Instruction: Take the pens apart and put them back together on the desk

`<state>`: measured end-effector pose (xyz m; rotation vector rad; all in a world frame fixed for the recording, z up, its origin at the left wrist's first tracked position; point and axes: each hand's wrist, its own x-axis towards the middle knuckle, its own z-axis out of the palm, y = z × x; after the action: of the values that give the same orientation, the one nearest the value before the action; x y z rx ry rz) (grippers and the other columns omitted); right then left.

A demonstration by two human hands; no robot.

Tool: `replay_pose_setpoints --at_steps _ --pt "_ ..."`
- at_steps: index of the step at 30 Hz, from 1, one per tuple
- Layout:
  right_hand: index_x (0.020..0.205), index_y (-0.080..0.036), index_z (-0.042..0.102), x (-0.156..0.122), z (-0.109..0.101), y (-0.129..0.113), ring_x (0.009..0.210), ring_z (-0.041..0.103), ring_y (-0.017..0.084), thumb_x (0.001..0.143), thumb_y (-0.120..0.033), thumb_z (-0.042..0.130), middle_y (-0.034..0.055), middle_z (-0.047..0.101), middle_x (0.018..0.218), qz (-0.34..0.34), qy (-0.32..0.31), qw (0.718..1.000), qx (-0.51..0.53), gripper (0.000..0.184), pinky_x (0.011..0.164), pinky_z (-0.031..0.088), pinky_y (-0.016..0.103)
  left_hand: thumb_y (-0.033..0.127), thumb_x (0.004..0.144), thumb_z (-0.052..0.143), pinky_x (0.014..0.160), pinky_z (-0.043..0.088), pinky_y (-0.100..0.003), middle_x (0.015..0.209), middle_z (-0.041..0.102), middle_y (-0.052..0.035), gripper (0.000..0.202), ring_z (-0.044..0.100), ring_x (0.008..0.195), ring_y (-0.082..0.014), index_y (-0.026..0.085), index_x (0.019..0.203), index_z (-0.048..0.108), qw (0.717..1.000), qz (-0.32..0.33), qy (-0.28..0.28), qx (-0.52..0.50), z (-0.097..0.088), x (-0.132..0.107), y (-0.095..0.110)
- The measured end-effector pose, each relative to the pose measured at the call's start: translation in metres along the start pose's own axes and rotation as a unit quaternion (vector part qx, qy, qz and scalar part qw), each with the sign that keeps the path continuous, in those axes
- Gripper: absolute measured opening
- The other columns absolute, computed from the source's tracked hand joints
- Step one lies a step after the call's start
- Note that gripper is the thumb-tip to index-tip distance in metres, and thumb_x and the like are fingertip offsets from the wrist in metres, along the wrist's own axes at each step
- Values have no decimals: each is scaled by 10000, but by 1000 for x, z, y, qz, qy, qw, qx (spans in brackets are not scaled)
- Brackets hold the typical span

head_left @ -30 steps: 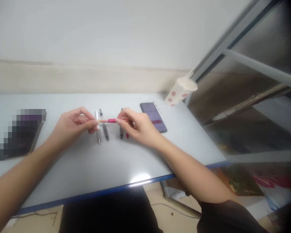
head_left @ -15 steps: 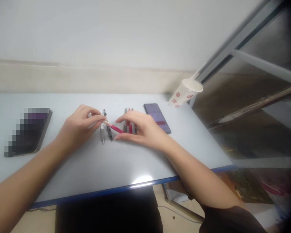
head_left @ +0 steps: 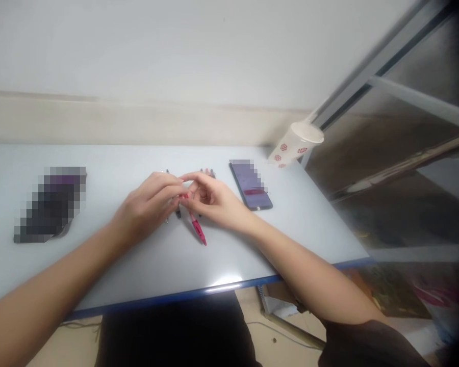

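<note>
A pinkish-red pen (head_left: 199,232) slants down toward the front of the desk, its tip end pointing near and right. Fingertips of my left hand (head_left: 147,206) are pinched on the pen's upper end. My right hand (head_left: 220,201) meets them there, thumb and forefinger closed around the same end, which is mostly covered. Beneath the fingers lies a dark pen (head_left: 178,214), with a silver-tipped pen (head_left: 167,221) left of it, both largely hidden. Behind my right hand the ends of several other pens (head_left: 207,173) peek out.
A phone (head_left: 251,186) lies right of my hands, and a dark, pixelated device (head_left: 49,206) lies at the left. A patterned paper cup (head_left: 294,145) stands at the back right corner. The blue desk edge (head_left: 168,299) runs along the front, with the wall behind.
My left hand has moved right to meet my right hand. The pen has swung from lying nearly level between them to pointing down toward me. My right fingers have closed on it.
</note>
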<state>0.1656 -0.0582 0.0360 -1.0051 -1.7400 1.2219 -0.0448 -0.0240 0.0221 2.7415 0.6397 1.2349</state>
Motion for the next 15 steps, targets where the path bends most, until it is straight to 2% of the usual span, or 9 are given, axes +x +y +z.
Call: replay_pose_setpoints --at_steps 3,4,5,7,9,10,12,15 --pt "1341 -229 531 0 -2 1 653 624 108 947 -184 646 -57 567 820 4 26 1000 4 413 630 529 266 164 962 654 977 570 -411 1250 682 -110 270 671 1157 -246 247 1219 641 998 -46 27 39 2 -1 1" --pt "1365 -240 509 0 -4 3 631 619 104 940 -167 634 -57 556 837 11 39 999 9 449 601 523 261 182 954 663 957 565 -409 1260 666 -126 303 664 1158 -259 234 1251 634 996 -72 32 48 3 -1 1" --pt "1373 -250 493 1 -6 4 602 610 100 939 -159 618 -57 547 844 21 51 998 14 461 565 514 257 207 947 669 912 562 -394 1215 670 -127 309 668 1114 -262 220 1254 637 993 -102 27 52 3 -2 0" --pt "1331 -255 493 3 -11 8 549 583 97 947 -169 590 -54 532 833 36 76 996 26 405 497 486 247 281 941 671 762 530 -334 971 684 -69 234 674 885 -225 208 1163 668 985 -168 -17 37 2 -2 -1" --pt "1234 -246 516 5 -17 11 539 569 93 957 -198 574 -38 535 857 33 112 993 32 287 469 475 243 391 941 665 617 438 -291 704 600 12 177 587 631 -171 219 978 678 968 -237 -82 13 1 -2 -2" --pt "1193 -241 524 7 -20 13 548 567 90 963 -216 571 -27 539 886 25 130 991 31 236 473 479 245 451 934 665 576 390 -284 624 552 34 230 536 558 -156 225 895 660 957 -266 -112 8 1 -2 -2" --pt "1174 -239 527 9 -24 14 575 569 87 975 -243 569 -8 540 945 11 164 986 28 203 494 494 251 546 908 669 545 328 -283 552 510 46 336 484 504 -152 232 803 612 941 -304 -149 20 2 -2 -2" --pt "1199 -240 525 11 -28 15 595 565 89 976 -239 574 -5 534 951 12 190 981 24 228 525 507 261 604 865 690 551 293 -294 544 534 28 392 499 520 -184 242 779 566 927 -326 -172 71 6 -1 -2"
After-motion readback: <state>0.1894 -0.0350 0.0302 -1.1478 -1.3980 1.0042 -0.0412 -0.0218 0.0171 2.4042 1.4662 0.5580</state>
